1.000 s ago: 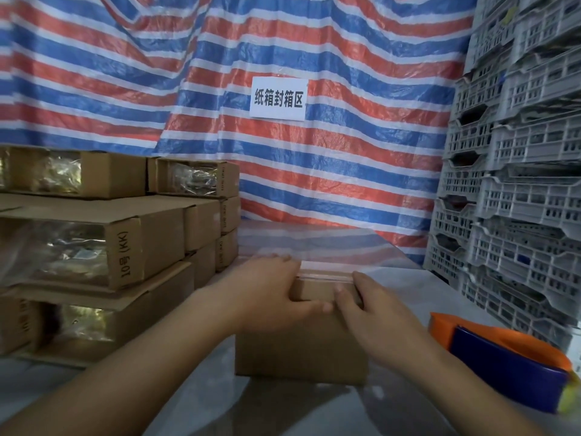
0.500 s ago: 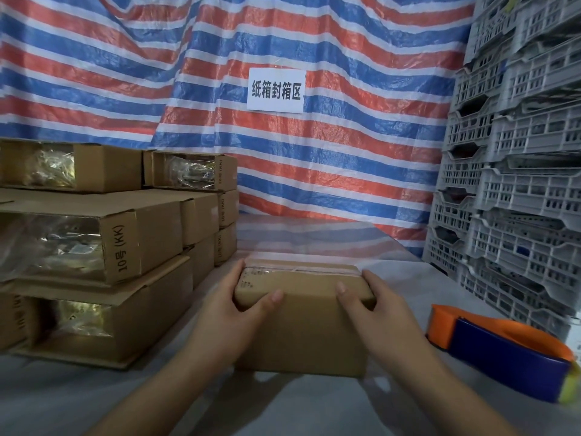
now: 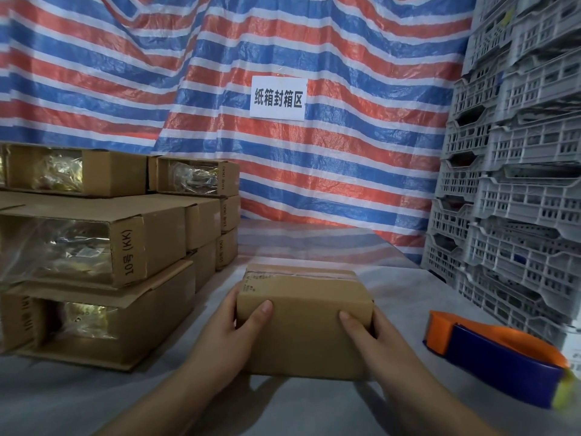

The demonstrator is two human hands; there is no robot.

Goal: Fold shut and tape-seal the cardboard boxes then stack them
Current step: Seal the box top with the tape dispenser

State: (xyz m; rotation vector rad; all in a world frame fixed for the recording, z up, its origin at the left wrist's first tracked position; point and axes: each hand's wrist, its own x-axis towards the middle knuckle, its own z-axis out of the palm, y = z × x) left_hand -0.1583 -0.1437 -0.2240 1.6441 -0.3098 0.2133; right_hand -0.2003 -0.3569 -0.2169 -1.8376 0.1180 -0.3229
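A small brown cardboard box (image 3: pixel 303 328) sits low in the middle of the grey table, its flaps shut and a strip of clear tape across its top. My left hand (image 3: pixel 232 338) grips its left side, thumb on the near face. My right hand (image 3: pixel 374 338) grips its right side the same way. To the left stands a stack of taped cardboard boxes (image 3: pixel 103 247), several of them, in layers. An orange and blue tape dispenser (image 3: pixel 496 357) lies on the table at the right, apart from both hands.
Grey plastic crates (image 3: pixel 515 184) are piled high along the right edge. A striped red, white and blue tarp (image 3: pixel 220 89) with a white paper sign (image 3: pixel 278 97) hangs behind. The grey table surface (image 3: pixel 78 401) runs in front of the box stack.
Both hands have slid from the box's top edge down to its sides. The box has tipped so its taped top shows and sits a little nearer to me.
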